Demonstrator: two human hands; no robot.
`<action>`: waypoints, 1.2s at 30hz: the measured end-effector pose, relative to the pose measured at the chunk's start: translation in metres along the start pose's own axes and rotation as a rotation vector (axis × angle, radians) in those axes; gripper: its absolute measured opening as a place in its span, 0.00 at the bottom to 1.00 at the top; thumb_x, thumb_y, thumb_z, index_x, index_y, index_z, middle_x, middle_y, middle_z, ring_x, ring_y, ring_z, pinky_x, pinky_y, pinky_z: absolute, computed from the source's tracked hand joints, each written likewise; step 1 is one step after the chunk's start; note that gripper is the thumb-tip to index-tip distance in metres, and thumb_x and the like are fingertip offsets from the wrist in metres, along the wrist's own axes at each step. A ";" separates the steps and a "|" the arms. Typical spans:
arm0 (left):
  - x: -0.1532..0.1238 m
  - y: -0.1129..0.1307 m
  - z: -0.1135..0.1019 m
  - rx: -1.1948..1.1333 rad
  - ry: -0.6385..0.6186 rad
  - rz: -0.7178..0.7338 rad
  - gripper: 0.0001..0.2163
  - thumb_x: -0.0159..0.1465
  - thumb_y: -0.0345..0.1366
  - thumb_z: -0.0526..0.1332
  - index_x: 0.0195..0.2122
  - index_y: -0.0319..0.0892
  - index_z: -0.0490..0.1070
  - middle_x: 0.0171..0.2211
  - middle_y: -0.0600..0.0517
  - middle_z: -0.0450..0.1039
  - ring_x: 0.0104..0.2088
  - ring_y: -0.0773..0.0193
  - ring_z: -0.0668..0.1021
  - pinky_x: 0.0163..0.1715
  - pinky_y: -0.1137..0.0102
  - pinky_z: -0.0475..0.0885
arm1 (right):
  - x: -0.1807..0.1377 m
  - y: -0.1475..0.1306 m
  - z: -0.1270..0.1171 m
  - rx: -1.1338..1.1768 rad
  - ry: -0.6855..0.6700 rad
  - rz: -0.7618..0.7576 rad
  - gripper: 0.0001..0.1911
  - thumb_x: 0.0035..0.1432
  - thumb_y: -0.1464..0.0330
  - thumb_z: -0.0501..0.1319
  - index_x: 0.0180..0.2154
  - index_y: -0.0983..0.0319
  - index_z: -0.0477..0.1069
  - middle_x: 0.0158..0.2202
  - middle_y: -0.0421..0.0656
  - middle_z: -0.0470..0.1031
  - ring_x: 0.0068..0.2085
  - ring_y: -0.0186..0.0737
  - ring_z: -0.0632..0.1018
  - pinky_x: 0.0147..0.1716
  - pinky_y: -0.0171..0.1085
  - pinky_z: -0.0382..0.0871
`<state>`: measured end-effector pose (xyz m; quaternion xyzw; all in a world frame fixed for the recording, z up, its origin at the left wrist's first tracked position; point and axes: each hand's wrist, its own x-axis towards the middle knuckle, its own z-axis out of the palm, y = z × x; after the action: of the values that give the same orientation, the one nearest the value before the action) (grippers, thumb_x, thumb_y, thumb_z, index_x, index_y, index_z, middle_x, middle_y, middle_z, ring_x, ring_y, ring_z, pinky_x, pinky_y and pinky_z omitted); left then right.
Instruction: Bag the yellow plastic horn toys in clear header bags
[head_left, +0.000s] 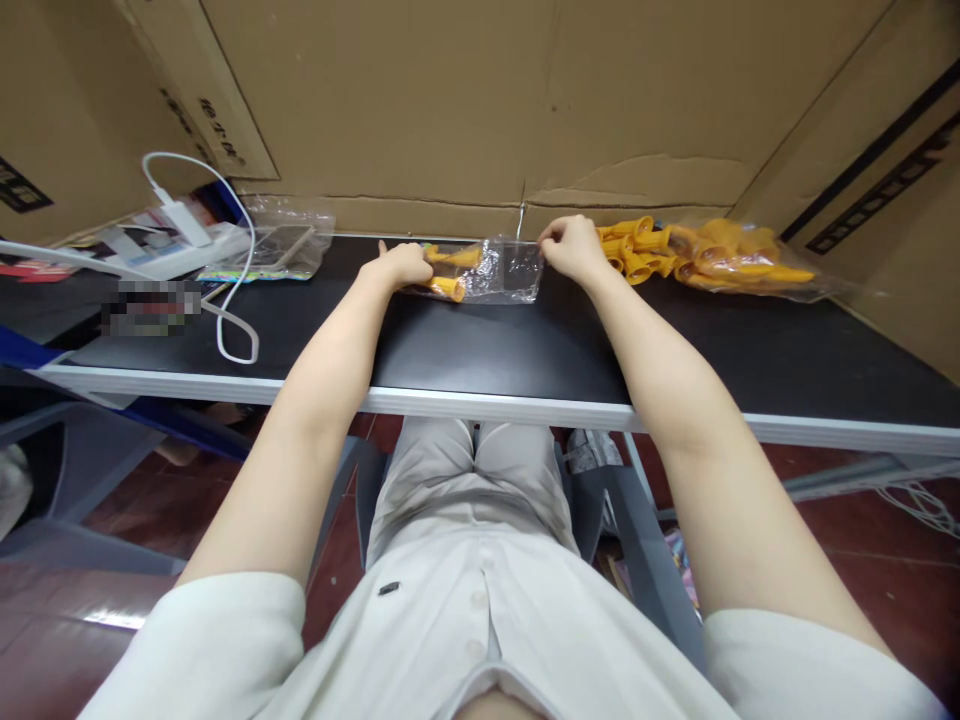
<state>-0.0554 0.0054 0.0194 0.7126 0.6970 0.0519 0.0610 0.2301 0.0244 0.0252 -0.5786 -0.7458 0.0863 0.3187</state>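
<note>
A clear plastic bag (pixel 491 275) lies stretched between my two hands on the black tabletop (pixel 495 355). At its left end are a few yellow cone-shaped plastic pieces (pixel 448 289). My left hand (pixel 401 266) is closed around that end, and the fingertips are partly hidden. My right hand (pixel 574 245) pinches the bag's right edge between thumb and finger. Just right of that hand sits a pile of similar yellow pieces (pixel 636 250), spilling from a larger clear bag (pixel 750 265) that holds more of them.
On the left side lie a white charger with its cable (pixel 251 235), papers and a flat packet in clear wrap (pixel 281 248). Cardboard walls (pixel 420 100) stand behind and at both sides. A silver edge (pixel 495 405) runs along the table's front, above my lap.
</note>
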 end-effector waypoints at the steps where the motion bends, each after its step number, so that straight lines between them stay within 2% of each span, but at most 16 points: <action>1: -0.001 -0.001 -0.001 -0.001 0.006 -0.021 0.29 0.58 0.31 0.60 0.62 0.36 0.80 0.63 0.34 0.79 0.69 0.38 0.75 0.79 0.41 0.43 | 0.001 0.006 -0.006 -0.073 0.071 -0.007 0.12 0.65 0.68 0.60 0.46 0.63 0.79 0.48 0.55 0.82 0.59 0.63 0.80 0.64 0.64 0.71; 4: -0.004 -0.002 -0.003 -0.020 0.023 -0.085 0.29 0.62 0.30 0.58 0.65 0.31 0.76 0.67 0.30 0.75 0.72 0.38 0.73 0.79 0.42 0.38 | 0.001 0.023 -0.021 -0.216 0.207 -0.025 0.15 0.69 0.68 0.56 0.52 0.63 0.76 0.62 0.61 0.75 0.68 0.65 0.70 0.69 0.66 0.60; 7: -0.006 0.000 -0.001 -0.051 0.102 -0.111 0.27 0.69 0.32 0.52 0.67 0.27 0.73 0.71 0.28 0.69 0.76 0.40 0.66 0.80 0.45 0.36 | -0.002 0.038 -0.026 -0.247 0.256 -0.077 0.18 0.70 0.68 0.56 0.57 0.62 0.73 0.69 0.61 0.70 0.71 0.63 0.63 0.70 0.68 0.51; 9: -0.006 0.000 0.003 -0.095 0.188 -0.080 0.29 0.73 0.34 0.48 0.71 0.27 0.69 0.76 0.30 0.61 0.80 0.45 0.59 0.80 0.47 0.38 | -0.003 0.046 -0.025 -0.262 0.243 -0.086 0.20 0.68 0.69 0.58 0.60 0.60 0.72 0.69 0.60 0.69 0.72 0.63 0.61 0.71 0.70 0.46; 12: -0.002 -0.002 0.009 -0.184 0.230 0.002 0.31 0.75 0.38 0.47 0.78 0.36 0.59 0.81 0.40 0.49 0.82 0.51 0.52 0.80 0.49 0.45 | -0.002 0.054 -0.020 -0.334 0.131 0.023 0.26 0.63 0.72 0.63 0.62 0.62 0.71 0.66 0.60 0.73 0.70 0.66 0.67 0.71 0.74 0.44; 14: 0.002 -0.004 0.012 -0.214 0.148 0.053 0.31 0.75 0.40 0.48 0.78 0.40 0.61 0.80 0.43 0.53 0.80 0.52 0.57 0.79 0.55 0.51 | 0.000 0.058 -0.017 -0.340 0.081 0.089 0.27 0.61 0.74 0.64 0.61 0.63 0.71 0.62 0.58 0.76 0.65 0.66 0.74 0.71 0.76 0.43; 17: 0.007 -0.008 0.014 -0.213 0.037 0.109 0.29 0.76 0.40 0.48 0.74 0.39 0.68 0.76 0.45 0.64 0.76 0.55 0.67 0.75 0.68 0.58 | 0.003 0.064 -0.013 -0.293 0.117 0.100 0.19 0.64 0.74 0.63 0.56 0.62 0.73 0.55 0.56 0.80 0.62 0.63 0.77 0.72 0.77 0.40; 21: 0.013 -0.013 0.016 -0.245 0.060 0.114 0.28 0.75 0.40 0.51 0.73 0.40 0.71 0.75 0.48 0.67 0.74 0.57 0.70 0.72 0.72 0.60 | 0.003 0.066 -0.013 -0.233 0.204 0.046 0.11 0.70 0.69 0.61 0.52 0.60 0.73 0.49 0.55 0.82 0.59 0.59 0.78 0.73 0.74 0.36; 23: 0.013 -0.013 0.016 -0.255 0.059 0.117 0.27 0.75 0.41 0.52 0.72 0.40 0.71 0.75 0.48 0.67 0.73 0.56 0.71 0.72 0.71 0.61 | 0.001 0.063 -0.015 -0.219 0.233 0.021 0.11 0.73 0.65 0.59 0.53 0.60 0.73 0.51 0.56 0.82 0.60 0.59 0.77 0.73 0.73 0.38; 26: 0.011 -0.012 0.015 -0.261 0.052 0.115 0.27 0.74 0.40 0.53 0.72 0.40 0.72 0.74 0.47 0.68 0.72 0.54 0.73 0.72 0.69 0.62 | -0.001 0.054 -0.020 -0.283 0.237 0.054 0.16 0.74 0.62 0.57 0.57 0.62 0.71 0.61 0.63 0.76 0.65 0.64 0.74 0.70 0.69 0.48; 29: 0.006 -0.009 0.012 -0.283 0.056 0.099 0.26 0.74 0.40 0.54 0.70 0.40 0.74 0.72 0.48 0.71 0.69 0.54 0.75 0.69 0.72 0.65 | -0.002 0.041 -0.023 -0.311 0.258 0.064 0.21 0.75 0.59 0.55 0.63 0.61 0.68 0.67 0.61 0.70 0.69 0.66 0.69 0.68 0.66 0.55; 33: 0.002 -0.008 0.010 -0.289 0.048 0.088 0.27 0.73 0.41 0.54 0.71 0.41 0.74 0.71 0.48 0.73 0.68 0.54 0.77 0.68 0.72 0.66 | -0.006 0.023 -0.027 -0.229 0.291 0.013 0.21 0.76 0.58 0.53 0.65 0.53 0.63 0.70 0.53 0.67 0.71 0.63 0.64 0.70 0.61 0.53; 36: 0.002 -0.008 0.010 -0.286 0.044 0.088 0.27 0.73 0.41 0.54 0.71 0.41 0.73 0.71 0.48 0.72 0.68 0.54 0.77 0.69 0.71 0.66 | -0.010 0.011 -0.028 -0.206 0.318 -0.009 0.21 0.74 0.62 0.55 0.65 0.56 0.63 0.70 0.56 0.67 0.70 0.59 0.65 0.70 0.55 0.53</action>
<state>-0.0618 0.0073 0.0079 0.7251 0.6518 0.1690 0.1441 0.2565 0.0124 0.0380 -0.6111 -0.6936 -0.0846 0.3720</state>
